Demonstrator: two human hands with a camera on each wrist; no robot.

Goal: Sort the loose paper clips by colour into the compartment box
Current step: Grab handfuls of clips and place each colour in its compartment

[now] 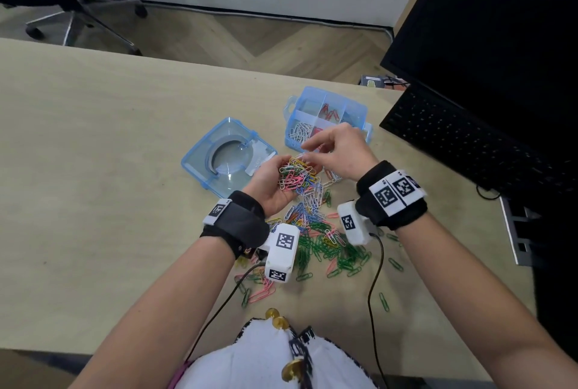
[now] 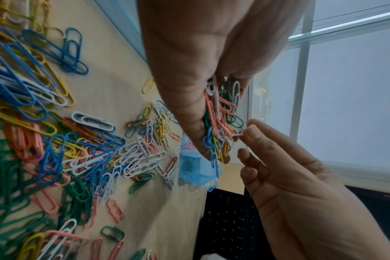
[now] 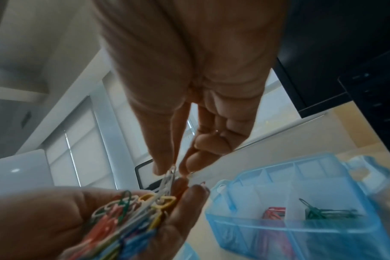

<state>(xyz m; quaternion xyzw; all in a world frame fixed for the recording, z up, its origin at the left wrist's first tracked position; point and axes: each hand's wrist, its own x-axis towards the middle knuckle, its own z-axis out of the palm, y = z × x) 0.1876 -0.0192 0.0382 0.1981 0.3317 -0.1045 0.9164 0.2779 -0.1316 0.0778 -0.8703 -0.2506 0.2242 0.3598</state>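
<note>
Translucent blue compartment box (image 1: 325,100), multicoloured paper clips (image 1: 316,226)

Two hands (image 1: 316,166), one compartment box (image 1: 350,100), one lid (image 1: 200,157), one keyboard (image 1: 463,138), paper clips (image 1: 322,241) beyond counting

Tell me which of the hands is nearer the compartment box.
Right. The right hand hovers at the near edge of the compartment box, pinching a white clip. The left hand, cupping mixed clips, is farther back, beside the lid.

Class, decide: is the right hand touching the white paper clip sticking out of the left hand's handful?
Touching. The right wrist view shows the right hand pinching the white paper clip between thumb and fingertip.
</note>
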